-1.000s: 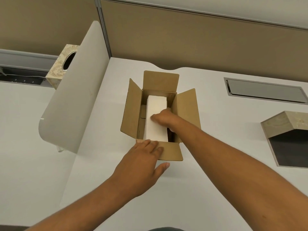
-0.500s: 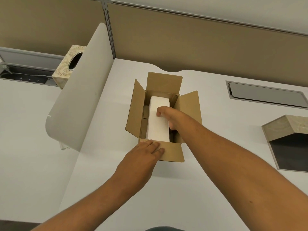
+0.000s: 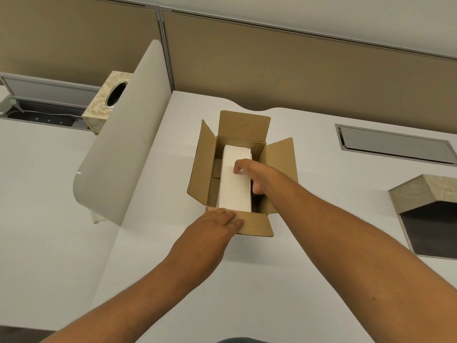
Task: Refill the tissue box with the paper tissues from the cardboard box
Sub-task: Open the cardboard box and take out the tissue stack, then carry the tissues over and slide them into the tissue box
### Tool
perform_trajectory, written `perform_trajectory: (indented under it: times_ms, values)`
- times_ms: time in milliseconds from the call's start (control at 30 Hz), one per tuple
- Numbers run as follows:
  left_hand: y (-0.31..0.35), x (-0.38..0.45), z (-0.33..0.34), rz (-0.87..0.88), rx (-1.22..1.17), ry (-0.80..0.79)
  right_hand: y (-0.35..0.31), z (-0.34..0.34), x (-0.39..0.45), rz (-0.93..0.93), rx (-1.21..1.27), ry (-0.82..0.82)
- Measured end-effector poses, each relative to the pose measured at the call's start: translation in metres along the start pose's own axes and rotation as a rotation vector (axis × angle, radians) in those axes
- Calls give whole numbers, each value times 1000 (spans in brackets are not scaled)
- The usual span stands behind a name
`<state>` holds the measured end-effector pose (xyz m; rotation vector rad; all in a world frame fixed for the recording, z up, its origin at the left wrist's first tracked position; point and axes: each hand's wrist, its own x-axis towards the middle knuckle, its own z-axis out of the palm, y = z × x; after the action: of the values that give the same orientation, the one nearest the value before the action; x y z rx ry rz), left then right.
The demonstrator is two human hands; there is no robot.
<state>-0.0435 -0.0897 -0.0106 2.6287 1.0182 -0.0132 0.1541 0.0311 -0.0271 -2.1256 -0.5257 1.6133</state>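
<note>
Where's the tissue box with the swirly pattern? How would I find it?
Start at the tall curved white divider standing on the left of the white desk. Look just behind its far end, on the neighbouring desk: the tissue box peeks out there. It is cream with swirly gold leaves and a dark oval hole on top, unlike the plain brown cardboard box.

White desk (image 3: 321, 256): open cardboard box (image 3: 280, 174) at centre, stone-patterned lid (image 3: 425, 191) at right edge, grey hatch (image 3: 395, 144) far right, curved divider (image 3: 123, 149) left.
</note>
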Motion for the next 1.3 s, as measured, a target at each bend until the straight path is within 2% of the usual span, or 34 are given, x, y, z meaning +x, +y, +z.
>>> perform_trajectory:
  times_ms: [300,567,667,800,867,1000,1100,1200,1300]
  values:
    - [-3,-2,-3,1,-7,32,0,-1,-11,-58,106,-17]
    - [0,-7,-11,36,-61,144,-9,-14,-32,-169,208,-21]
    - [6,-16,-24,-8,-224,240,-10,-26,-47,-244,295,-29]
    - [20,-19,-38,-181,-705,621,-6,-54,-77,-325,417,-20]
    - [28,-7,-47,-310,-985,712,0,-70,-93,-363,531,-16]
    - [53,37,-72,-576,-1566,569,14,-100,-129,-435,821,-22]
    - [83,64,-82,-535,-1829,334,28,-121,-151,-484,967,31]
    - [121,85,-82,-423,-1886,215,51,-142,-168,-491,1037,140]
    - [163,100,-74,-379,-1800,176,83,-172,-178,-480,1097,260]
